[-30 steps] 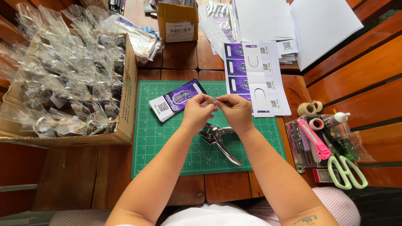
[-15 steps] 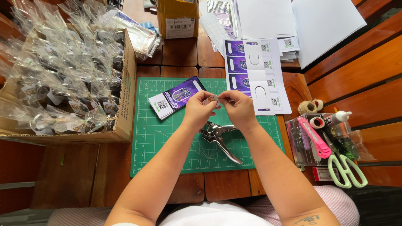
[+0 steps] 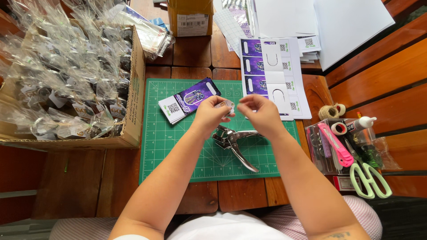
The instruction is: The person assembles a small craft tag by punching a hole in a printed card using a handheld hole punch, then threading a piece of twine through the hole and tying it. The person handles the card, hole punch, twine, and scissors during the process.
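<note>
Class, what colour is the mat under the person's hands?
Green with a pale grid, the mat shows best in the head view.

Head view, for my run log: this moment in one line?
left hand: pinches small silvery tag | right hand: fingers pinched beside it | below: metal punch pliers

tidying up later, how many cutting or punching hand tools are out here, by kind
metal punch pliers: 1, on the green mat
pale green scissors: 1, at the right
pink utility knife: 1, on the clear tray
total: 3
</note>
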